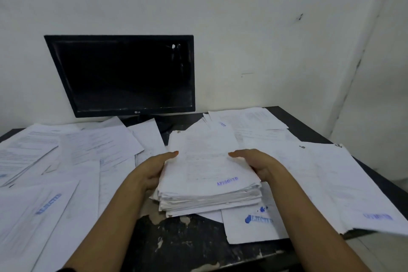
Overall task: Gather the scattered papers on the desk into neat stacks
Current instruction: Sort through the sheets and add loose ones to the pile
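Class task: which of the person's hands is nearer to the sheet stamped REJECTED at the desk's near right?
Right. The right hand grips the stack's right edge, just above that sheet; the left hand grips the opposite edge.

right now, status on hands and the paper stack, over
Left hand and right hand grip the stack by its sides. Stack on the desk, top sheet stamped APPROVED. Loose papers lie scattered both sides.
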`<state>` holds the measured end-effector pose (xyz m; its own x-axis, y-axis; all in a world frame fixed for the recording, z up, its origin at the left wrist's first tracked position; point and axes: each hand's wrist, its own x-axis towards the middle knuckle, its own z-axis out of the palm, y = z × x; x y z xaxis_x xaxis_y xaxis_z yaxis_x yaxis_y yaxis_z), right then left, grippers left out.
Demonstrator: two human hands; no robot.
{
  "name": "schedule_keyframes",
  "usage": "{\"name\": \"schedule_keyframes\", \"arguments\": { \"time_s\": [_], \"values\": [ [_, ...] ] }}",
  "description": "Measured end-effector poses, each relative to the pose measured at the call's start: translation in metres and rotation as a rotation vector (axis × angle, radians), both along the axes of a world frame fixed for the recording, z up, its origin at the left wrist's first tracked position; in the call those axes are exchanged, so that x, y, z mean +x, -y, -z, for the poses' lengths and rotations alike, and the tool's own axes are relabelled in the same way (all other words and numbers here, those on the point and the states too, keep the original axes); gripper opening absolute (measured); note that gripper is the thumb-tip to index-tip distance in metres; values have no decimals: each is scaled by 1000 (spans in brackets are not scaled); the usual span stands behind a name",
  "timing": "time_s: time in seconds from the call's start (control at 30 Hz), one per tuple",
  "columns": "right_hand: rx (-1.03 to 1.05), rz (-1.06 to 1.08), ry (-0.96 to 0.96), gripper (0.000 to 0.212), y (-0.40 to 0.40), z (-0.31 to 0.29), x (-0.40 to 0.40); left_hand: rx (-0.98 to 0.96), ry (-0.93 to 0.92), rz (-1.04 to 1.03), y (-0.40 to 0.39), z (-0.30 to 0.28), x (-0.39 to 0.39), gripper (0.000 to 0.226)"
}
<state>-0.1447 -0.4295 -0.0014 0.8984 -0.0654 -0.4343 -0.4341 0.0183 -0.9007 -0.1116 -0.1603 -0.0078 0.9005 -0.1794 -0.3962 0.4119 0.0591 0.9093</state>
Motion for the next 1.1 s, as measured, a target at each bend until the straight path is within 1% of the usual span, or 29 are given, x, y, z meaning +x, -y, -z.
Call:
{"name": "schedule_keyframes", "arguments": {
  "time_s": [0.1, 0.2, 0.3, 0.37, 0.43, 0.5, 0.63, 0.7, 0.73, 0.8, 0.83, 0.87, 0.9, 0.97, 1.0, 1.1],
  "values": [
    [-95, -67, -25, 36, -8, 7, 1, 155, 33, 0, 2, 5, -3, 49],
    [-137, -81, 26, 47, -10, 9, 2, 219, 42, 71, 4, 0, -6, 40],
    [-214, -65, 139, 43, -6, -1, -2, 267, 126, 102, 9, -14, -6, 33],
    [-181, -41, 186, 46, 4, -7, -9, 240, 178, 90, 18, -21, -9, 30],
    [-174, -6, 200, 48, 22, -14, -19, 187, 186, 97, 27, -27, -15, 25],
    [-227, 4, 193, 43, 42, -23, -34, 182, 181, 157, 38, -29, -19, 28],
    [-398, -14, 101, 30, 75, -29, -69, 380, 204, 318, 71, -19, -28, 36],
    [-493, -1, 49, 29, 85, -22, -79, 485, 203, 358, 90, -11, -35, 37],
    [-534, 9, 37, 32, 87, -17, -82, 549, 206, 359, 97, -8, -39, 41],
    [-604, 19, 37, 38, 88, -9, -86, 650, 221, 346, 108, -2, -46, 66],
    [-623, 18, 42, 40, 87, -7, -87, 672, 224, 323, 112, 0, -48, 78],
    [-628, 14, 43, 41, 87, -6, -86, 673, 228, 295, 114, 0, -50, 83],
    [-636, 7, 44, 41, 86, -6, -86, 655, 235, 267, 117, 0, -54, 80],
    [-622, 5, 57, 39, 83, -8, -84, 599, 251, 214, 121, 1, -56, 59],
    [-584, 6, 62, 38, 83, -10, -83, 576, 258, 192, 122, 3, -54, 48],
    [-495, 4, 73, 37, 82, -8, -84, 530, 297, 104, 123, 5, -54, 27]
  ]
}}
